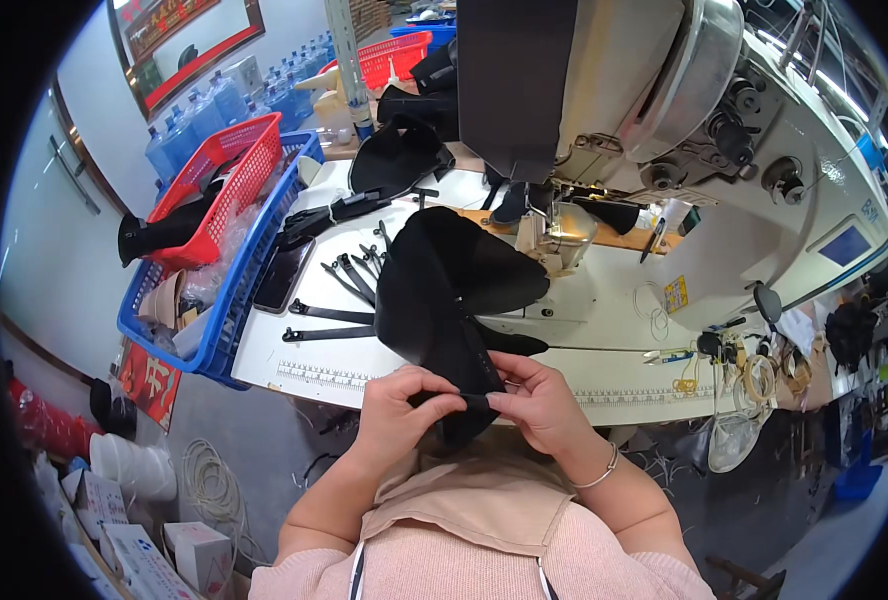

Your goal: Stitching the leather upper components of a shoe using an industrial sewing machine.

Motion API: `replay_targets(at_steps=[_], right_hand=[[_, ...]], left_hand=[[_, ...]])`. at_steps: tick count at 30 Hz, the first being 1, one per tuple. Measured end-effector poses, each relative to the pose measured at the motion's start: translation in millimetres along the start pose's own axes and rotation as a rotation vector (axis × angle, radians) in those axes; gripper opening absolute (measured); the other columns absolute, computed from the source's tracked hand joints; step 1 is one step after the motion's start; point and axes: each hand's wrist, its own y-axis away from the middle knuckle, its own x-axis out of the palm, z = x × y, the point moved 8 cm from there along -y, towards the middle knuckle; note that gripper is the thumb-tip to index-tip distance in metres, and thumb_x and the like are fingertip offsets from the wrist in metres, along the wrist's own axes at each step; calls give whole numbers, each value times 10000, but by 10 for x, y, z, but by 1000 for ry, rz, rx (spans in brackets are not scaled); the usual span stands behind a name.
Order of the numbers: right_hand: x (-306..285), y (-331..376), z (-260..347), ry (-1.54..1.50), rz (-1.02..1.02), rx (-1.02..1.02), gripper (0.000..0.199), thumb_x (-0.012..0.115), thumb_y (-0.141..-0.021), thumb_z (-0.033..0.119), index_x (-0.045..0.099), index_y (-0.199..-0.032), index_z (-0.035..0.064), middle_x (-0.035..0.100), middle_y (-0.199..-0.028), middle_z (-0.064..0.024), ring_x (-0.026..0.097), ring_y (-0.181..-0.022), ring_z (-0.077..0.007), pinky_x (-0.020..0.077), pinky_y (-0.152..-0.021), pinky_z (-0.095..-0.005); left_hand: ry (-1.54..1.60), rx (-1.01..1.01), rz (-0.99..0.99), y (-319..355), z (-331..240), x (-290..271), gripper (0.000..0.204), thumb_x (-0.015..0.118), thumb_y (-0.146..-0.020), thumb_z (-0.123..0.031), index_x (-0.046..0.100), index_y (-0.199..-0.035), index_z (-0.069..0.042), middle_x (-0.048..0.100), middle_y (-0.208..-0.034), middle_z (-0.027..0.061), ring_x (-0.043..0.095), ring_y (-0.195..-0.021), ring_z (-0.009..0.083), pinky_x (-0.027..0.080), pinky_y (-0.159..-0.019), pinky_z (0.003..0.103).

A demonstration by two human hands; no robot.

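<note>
A large black soft piece (434, 285), with broad rounded flaps, lies over the front of the white sewing table and narrows toward me. At its near end my left hand (409, 405) is closed, thumb and forefinger pinching a black edge or strip. Close beside it my right hand (536, 398) pinches the same black part from the right. Exactly what lies between the fingertips is too small to make out. Several black straps with buckles (334, 333) lie on the table left of the piece. Behind it stands the sewing machine's needle area (554, 235).
A dark phone (284, 275) lies at the table's left edge. Beside it are a blue basket (226, 330) and a red basket (199, 255) with black pieces. The white machine body (804, 230) rises at right. Scissors and tape rolls (759, 380) hang at the right edge.
</note>
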Motion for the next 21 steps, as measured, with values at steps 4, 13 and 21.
replay_targets(at_steps=[4,13,21], right_hand=[[42,29,-4,-94,-15,85,514,560,-809,-108,451,-1307,-40,581,-1178,-103,588,-1019,-130,492,-884,-240],[130,70,83,-14,30,-1,519,541,-794,-134,455,-1300,-58,568,-1200,-88,574,-1028,-115,476,-898,-236],[133,74,110,30,26,-24,499,553,-797,-127,476,-1284,-57,578,-1183,-84,573,-1016,-110,470,-898,-233]], left_hand=[[-63,96,-105,22,-69,-10,55,696,-773,-24,670,-816,-2,650,-729,53,584,-662,94,466,-623,229],[135,-81,-138,-26,93,-31,70,693,-786,-46,647,-813,-1,627,-732,34,565,-648,81,450,-614,211],[-24,41,-198,-45,-21,-16,91,742,-710,-53,667,-753,-23,598,-695,31,548,-652,104,448,-620,230]])
